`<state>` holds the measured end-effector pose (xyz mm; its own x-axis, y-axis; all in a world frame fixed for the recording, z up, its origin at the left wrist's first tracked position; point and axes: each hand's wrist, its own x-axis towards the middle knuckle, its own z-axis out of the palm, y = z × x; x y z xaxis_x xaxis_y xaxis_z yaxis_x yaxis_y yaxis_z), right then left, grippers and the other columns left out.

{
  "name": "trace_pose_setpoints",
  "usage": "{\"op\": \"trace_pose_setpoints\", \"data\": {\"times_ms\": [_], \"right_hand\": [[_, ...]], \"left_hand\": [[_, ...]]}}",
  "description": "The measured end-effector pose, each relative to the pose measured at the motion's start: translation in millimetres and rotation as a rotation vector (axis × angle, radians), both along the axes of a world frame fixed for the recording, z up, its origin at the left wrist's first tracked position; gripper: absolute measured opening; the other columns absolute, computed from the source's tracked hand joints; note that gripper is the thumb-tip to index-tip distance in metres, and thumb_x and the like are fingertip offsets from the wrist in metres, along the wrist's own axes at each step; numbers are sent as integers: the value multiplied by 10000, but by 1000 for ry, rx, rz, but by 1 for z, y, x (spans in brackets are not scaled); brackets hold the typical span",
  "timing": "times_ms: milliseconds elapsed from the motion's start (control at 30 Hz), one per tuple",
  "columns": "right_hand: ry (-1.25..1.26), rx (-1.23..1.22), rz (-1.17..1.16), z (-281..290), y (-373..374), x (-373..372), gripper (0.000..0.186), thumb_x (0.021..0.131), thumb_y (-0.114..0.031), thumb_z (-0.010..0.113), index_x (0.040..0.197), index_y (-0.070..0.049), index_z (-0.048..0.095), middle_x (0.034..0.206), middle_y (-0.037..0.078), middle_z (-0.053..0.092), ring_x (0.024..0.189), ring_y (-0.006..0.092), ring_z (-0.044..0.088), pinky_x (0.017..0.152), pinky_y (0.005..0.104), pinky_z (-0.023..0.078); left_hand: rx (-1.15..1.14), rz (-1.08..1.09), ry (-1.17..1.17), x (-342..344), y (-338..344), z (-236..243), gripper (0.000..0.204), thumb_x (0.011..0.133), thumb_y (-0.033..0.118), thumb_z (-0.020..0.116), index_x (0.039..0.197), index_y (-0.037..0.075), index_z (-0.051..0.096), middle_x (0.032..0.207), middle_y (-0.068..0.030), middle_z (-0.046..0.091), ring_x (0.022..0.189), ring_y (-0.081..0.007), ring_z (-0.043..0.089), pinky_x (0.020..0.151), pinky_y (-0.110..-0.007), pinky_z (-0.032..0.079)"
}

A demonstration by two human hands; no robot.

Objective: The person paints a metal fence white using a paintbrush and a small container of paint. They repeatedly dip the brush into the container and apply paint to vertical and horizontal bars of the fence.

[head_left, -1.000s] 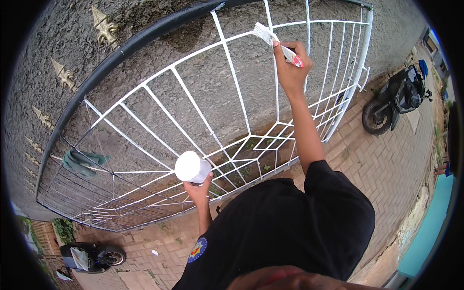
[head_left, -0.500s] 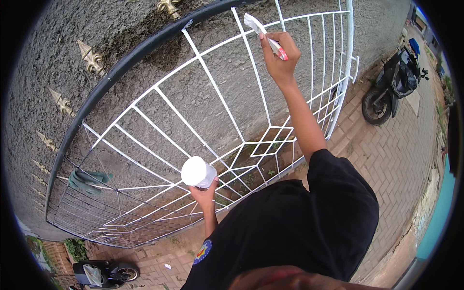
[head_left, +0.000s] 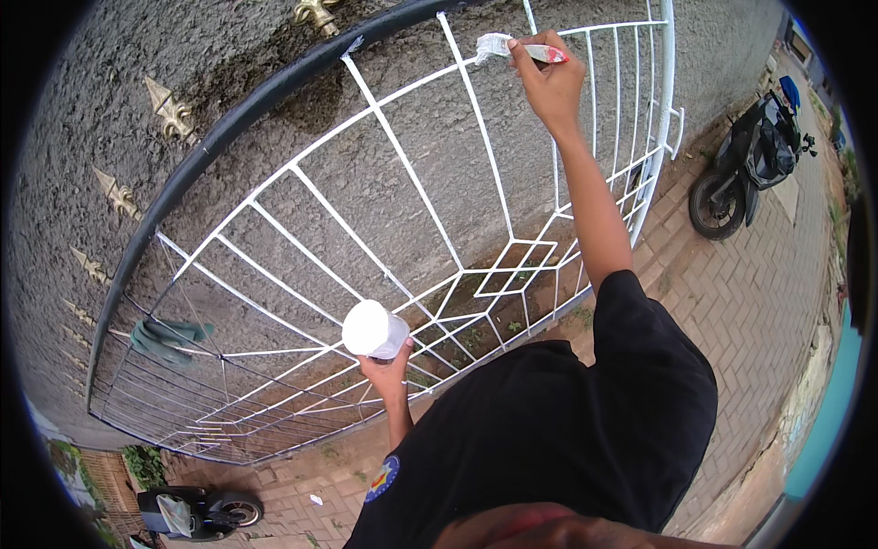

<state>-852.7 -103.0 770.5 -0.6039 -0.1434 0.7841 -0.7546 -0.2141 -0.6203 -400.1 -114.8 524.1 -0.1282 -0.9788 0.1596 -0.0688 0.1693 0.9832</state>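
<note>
My right hand grips a paintbrush with a white and red handle. Its white-coated bristles touch or lie very close to the upper curved bar of a metal gate. Much of this gate is white, while its thick top rail and the bars at the far left are dark. Lower down, my left hand holds a white plastic tub from below, in front of the gate's bars. The tub's top looks plain white, and I cannot tell whether that is a lid or paint.
Behind the gate rises a rough grey wall, with gold spear-shaped finials along the top rail. A green cloth hangs on the left bars. One motorbike stands right on the brick paving, another motorbike lower left.
My right hand has moved a little to the right and up, and the brush has turned from steeply slanted to nearly level. My left hand and the tub have hardly moved.
</note>
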Motion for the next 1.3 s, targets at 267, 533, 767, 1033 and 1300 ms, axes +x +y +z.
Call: {"op": "trace_pose_setpoints", "data": {"times_ms": [267,533,767,1033,1300], "right_hand": [[388,497,51,4,37,5,205,932,-191,766,920,-6,678,763,103,691,616,160,628,569,314,465],[523,383,-32,36,42,-24,173,937,-180,761,949,-22,692,851,75,720,757,141,660,632,322,492],[695,658,191,69,51,-39,154,929,-149,738,1009,-42,661,942,113,697,885,326,695,754,401,549],[782,842,277,111,27,-49,139,891,-129,754,964,-34,684,844,110,705,824,275,706,730,396,544],[662,1006,632,149,26,-73,242,832,-120,766,1061,-49,736,979,111,726,797,241,723,666,374,555]], "left_hand": [[-9,49,-8,7,3,-13,867,671,136,964,1377,-33,491,1275,-182,609,1154,-289,628,1013,-420,497],[60,-12,-44,-1,3,-10,905,660,174,974,1385,-38,477,1295,-193,597,1171,-299,621,1005,-425,503],[50,30,20,3,6,-5,880,660,142,971,1369,-38,482,1289,-195,599,1165,-292,628,1004,-420,512],[62,-37,-61,-2,11,1,894,663,147,962,1383,-39,467,1273,-197,611,1164,-300,631,1010,-425,504],[-7,-69,-90,-6,16,9,918,667,155,970,1398,-42,451,1272,-197,611,1175,-298,624,1019,-423,500]]}}
